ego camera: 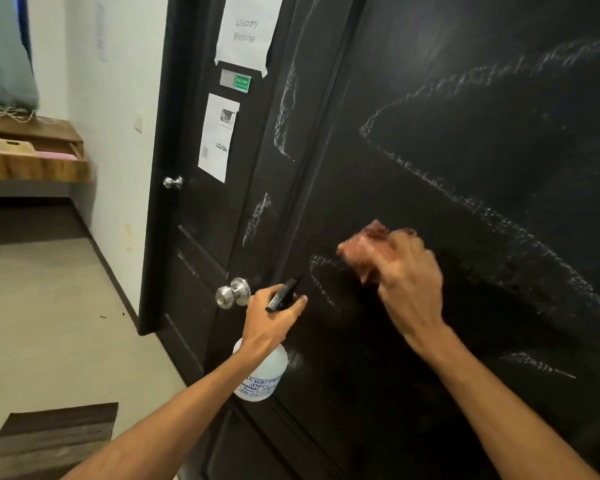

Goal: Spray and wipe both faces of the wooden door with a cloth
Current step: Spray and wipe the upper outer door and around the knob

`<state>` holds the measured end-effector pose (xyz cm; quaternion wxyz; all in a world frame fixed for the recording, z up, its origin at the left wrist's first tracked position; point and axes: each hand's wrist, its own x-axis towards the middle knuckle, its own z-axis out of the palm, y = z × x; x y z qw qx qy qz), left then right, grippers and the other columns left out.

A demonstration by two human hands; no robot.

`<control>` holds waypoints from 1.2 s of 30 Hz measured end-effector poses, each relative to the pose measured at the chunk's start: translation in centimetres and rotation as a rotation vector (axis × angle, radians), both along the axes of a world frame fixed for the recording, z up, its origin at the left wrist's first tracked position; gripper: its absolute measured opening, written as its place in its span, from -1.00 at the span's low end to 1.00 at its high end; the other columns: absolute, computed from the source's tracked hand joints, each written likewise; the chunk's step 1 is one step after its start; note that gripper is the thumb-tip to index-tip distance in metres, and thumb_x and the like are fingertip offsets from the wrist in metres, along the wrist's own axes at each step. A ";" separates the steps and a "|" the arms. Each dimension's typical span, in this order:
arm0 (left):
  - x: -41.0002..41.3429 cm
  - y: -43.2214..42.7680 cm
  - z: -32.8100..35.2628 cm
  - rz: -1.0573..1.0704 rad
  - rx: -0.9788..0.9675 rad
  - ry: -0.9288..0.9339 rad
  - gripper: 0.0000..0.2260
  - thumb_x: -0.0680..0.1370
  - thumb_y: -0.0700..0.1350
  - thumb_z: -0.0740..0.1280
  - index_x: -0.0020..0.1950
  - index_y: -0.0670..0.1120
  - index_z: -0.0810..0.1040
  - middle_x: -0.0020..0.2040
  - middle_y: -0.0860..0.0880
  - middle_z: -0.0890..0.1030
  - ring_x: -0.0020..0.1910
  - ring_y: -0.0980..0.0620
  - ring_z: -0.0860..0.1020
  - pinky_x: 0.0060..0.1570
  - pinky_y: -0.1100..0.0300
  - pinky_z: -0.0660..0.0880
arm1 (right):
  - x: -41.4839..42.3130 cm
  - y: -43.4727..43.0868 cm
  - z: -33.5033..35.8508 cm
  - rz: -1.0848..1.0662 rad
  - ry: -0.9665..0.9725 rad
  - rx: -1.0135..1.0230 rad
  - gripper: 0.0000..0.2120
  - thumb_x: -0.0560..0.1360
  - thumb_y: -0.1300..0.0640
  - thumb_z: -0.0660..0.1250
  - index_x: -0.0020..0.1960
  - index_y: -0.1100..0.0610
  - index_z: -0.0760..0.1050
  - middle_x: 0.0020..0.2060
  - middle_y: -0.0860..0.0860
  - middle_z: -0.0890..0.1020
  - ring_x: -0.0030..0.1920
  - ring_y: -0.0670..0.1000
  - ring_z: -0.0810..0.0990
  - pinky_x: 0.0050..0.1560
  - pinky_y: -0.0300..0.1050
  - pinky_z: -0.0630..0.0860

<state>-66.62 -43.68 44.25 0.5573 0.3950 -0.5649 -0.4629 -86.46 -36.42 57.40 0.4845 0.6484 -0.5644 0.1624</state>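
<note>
– Both forearms reach in from the bottom edge, nearest to us. What does each grip hold?

– The right grip [409, 285] is curled around a reddish cloth [364, 247] and presses it against the dark door [482, 98], about at middle height of the view. The cloth is blurred, so I judge it is moving. The left grip [271, 317] is closed around the neck of a spray bottle [262, 372], with the black nozzle pointing toward the door. The bottle hangs below the hand, just beside the door face and apart from the cloth.

– And around them?

– White streaks [465, 206] cross the door face above, left and right of the cloth. A round metal knob [232, 292] sits just left of the left grip. Further left stands a second dark door [201, 220] with a paper sign [245, 29] reading "Laundry Machine". A striped mat [52, 438] lies on the floor at the lower left.

– Which step is it, in your opinion?

– Wiping of this face, I think, and not near the end, because many streaks are there. The other face is hidden, so I cannot say its state.

– What does the next move ask?

– Long passes with the cloth flat over each streak, also the high ones, and fresh spray where the surface looks dry. Later the door must swing, so that the other face can be reached.
</note>
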 end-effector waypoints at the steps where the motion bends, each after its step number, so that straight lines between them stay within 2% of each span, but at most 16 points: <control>1: 0.2 -0.3 -0.1 0.007 -0.003 -0.004 -0.86 0.54 0.00 0.53 -0.12 -0.03 0.66 -0.19 -0.11 0.69 -0.34 0.05 0.60 -0.44 0.19 0.47 | 0.2 -0.7 1.7 -0.033 -0.069 -0.082 -0.42 0.47 0.34 0.29 0.44 -0.01 0.47 0.21 0.16 0.46 0.09 0.21 0.46 -0.05 0.13 0.48; 3: 0.6 -0.8 -0.2 0.006 0.003 0.010 -0.86 0.55 -0.02 0.53 -0.11 -0.05 0.65 -0.19 -0.14 0.69 -0.37 0.08 0.58 -0.46 0.20 0.46 | 1.1 -2.0 1.1 -0.079 -0.083 -0.086 -0.40 0.50 0.35 0.26 0.50 0.01 0.41 0.29 0.19 0.44 0.11 0.23 0.46 0.00 0.14 0.47; 7: 1.6 -2.0 -0.1 0.007 0.024 0.039 -0.85 0.55 -0.02 0.53 -0.06 -0.07 0.65 -0.18 -0.14 0.70 -0.41 0.11 0.56 -0.49 0.26 0.43 | 2.3 -2.4 -12.3 0.043 0.223 0.385 -0.38 0.32 0.12 0.59 0.37 0.08 0.57 0.26 0.15 0.59 0.22 0.21 0.57 0.07 0.07 0.58; 9: 2.1 -2.6 0.5 0.006 0.006 0.011 -0.85 0.55 -0.03 0.52 -0.07 -0.08 0.66 -0.21 -0.12 0.70 -0.42 0.09 0.58 -0.50 0.22 0.45 | 2.5 -2.5 -14.2 0.036 0.268 0.549 -0.47 0.35 0.09 0.55 0.30 0.11 0.60 0.24 0.14 0.61 0.26 0.18 0.57 0.11 0.05 0.58; 10: 2.3 -2.9 0.9 0.012 -0.013 -0.005 -0.86 0.56 -0.05 0.52 -0.09 -0.10 0.66 -0.24 -0.13 0.70 -0.43 0.08 0.58 -0.51 0.20 0.45 | 2.6 -3.1 -12.8 0.036 0.263 0.545 -0.57 0.42 0.12 0.45 0.29 0.10 0.60 0.24 0.15 0.60 0.27 0.18 0.56 0.12 0.05 0.57; 12: 2.8 -3.5 1.7 0.053 -0.054 -0.009 -0.83 0.57 -0.09 0.51 -0.15 -0.15 0.65 -0.29 -0.18 0.68 -0.49 0.08 0.54 -0.54 0.17 0.44 | 3.8 -5.3 -7.4 0.065 0.216 0.341 -0.61 0.46 0.18 0.34 0.29 0.09 0.58 0.19 0.14 0.58 0.21 0.18 0.53 0.06 0.05 0.51; 14: 3.1 -3.7 1.7 0.076 -0.044 -0.019 -0.80 0.57 -0.09 0.51 -0.19 -0.16 0.63 -0.34 -0.18 0.64 -0.53 0.08 0.50 -0.54 0.18 0.43 | 4.7 -7.3 -1.5 0.031 0.122 0.086 -0.56 0.45 0.25 0.37 0.33 0.10 0.53 0.14 0.13 0.53 0.12 0.17 0.46 0.01 0.06 0.44; 17: 2.8 -3.3 1.1 0.072 -0.018 -0.039 -0.81 0.58 -0.10 0.49 -0.19 -0.15 0.62 -0.38 -0.10 0.61 -0.55 0.09 0.48 -0.54 0.18 0.43 | 5.3 -8.4 0.5 -0.032 -0.029 -0.043 -0.45 0.50 0.33 0.28 0.48 0.17 0.40 0.25 0.20 0.45 0.20 0.22 0.43 0.08 0.08 0.46; 19: 2.4 -3.3 1.1 0.089 -0.017 -0.032 -0.80 0.58 -0.12 0.48 -0.21 -0.14 0.62 -0.38 -0.14 0.63 -0.57 0.08 0.48 -0.55 0.17 0.42 | 5.5 -8.4 -3.6 0.057 0.053 0.083 -0.44 0.53 0.25 0.32 0.52 0.24 0.36 0.30 0.21 0.47 0.28 0.23 0.47 0.11 0.06 0.52; 21: 2.4 -3.3 0.8 0.098 0.021 -0.016 -0.78 0.59 -0.13 0.48 -0.24 -0.15 0.62 -0.40 -0.16 0.63 -0.58 0.06 0.48 -0.53 0.15 0.42 | 5.1 -7.6 -10.3 0.119 0.217 0.410 -0.50 0.56 0.11 0.37 0.48 0.18 0.44 0.36 0.13 0.51 0.36 0.19 0.49 0.23 0.03 0.51; 23: 2.5 -3.3 0.2 0.100 0.051 -0.022 -0.75 0.59 -0.12 0.48 -0.26 -0.17 0.61 -0.44 -0.12 0.60 -0.55 0.05 0.50 -0.51 0.16 0.42 | 4.6 -6.9 -13.8 0.070 0.225 0.640 -0.58 0.64 0.05 0.11 0.45 0.10 0.46 0.38 0.06 0.48 0.40 0.15 0.45 0.30 0.02 0.44; 25: 3.5 -4.0 0.2 0.111 0.032 -0.028 -0.77 0.57 -0.10 0.50 -0.23 -0.18 0.62 -0.41 -0.14 0.62 -0.51 0.04 0.54 -0.51 0.17 0.43 | 5.2 -8.8 -11.3 0.102 0.192 0.485 -0.59 0.60 0.06 0.08 0.34 0.10 0.53 0.22 0.09 0.52 0.27 0.15 0.48 0.12 0.04 0.47; 27: 4.3 -4.8 0.6 0.109 0.006 -0.043 -0.79 0.56 -0.07 0.51 -0.17 -0.18 0.63 -0.35 -0.17 0.65 -0.49 0.03 0.55 -0.53 0.18 0.44 | 6.0 -10.7 -6.0 0.091 0.118 0.245 -0.62 0.55 0.16 0.25 0.35 0.11 0.51 0.14 0.08 0.51 0.18 0.16 0.48 0.02 0.04 0.44; 30: 5.0 -5.3 -0.1 0.093 0.038 -0.073 -0.79 0.58 -0.07 0.48 -0.16 -0.18 0.65 -0.38 -0.15 0.64 -0.51 0.04 0.53 -0.53 0.18 0.45 | 6.7 -12.3 -0.5 0.012 -0.021 0.017 -0.41 0.47 0.32 0.28 0.48 0.06 0.38 0.19 0.15 0.46 0.18 0.22 0.44 0.01 0.08 0.41; 33: 5.8 -5.7 -0.9 0.086 0.067 -0.043 -0.76 0.58 -0.05 0.49 -0.22 -0.15 0.64 -0.41 -0.09 0.62 -0.50 0.00 0.55 -0.52 0.16 0.47 | 7.7 -13.3 -4.5 0.042 0.092 0.147 -0.42 0.53 0.24 0.25 0.54 0.00 0.34 0.29 0.16 0.44 0.24 0.23 0.43 0.04 0.08 0.42; 36: 7.9 -7.4 -1.1 0.046 0.047 -0.041 -0.77 0.55 -0.01 0.53 -0.20 -0.12 0.66 -0.35 -0.11 0.67 -0.42 -0.07 0.63 -0.49 0.12 0.51 | 8.6 -14.4 -11.6 0.096 0.334 0.394 -0.56 0.51 0.05 0.43 0.37 0.04 0.53 0.29 0.13 0.49 0.28 0.20 0.44 0.04 0.04 0.50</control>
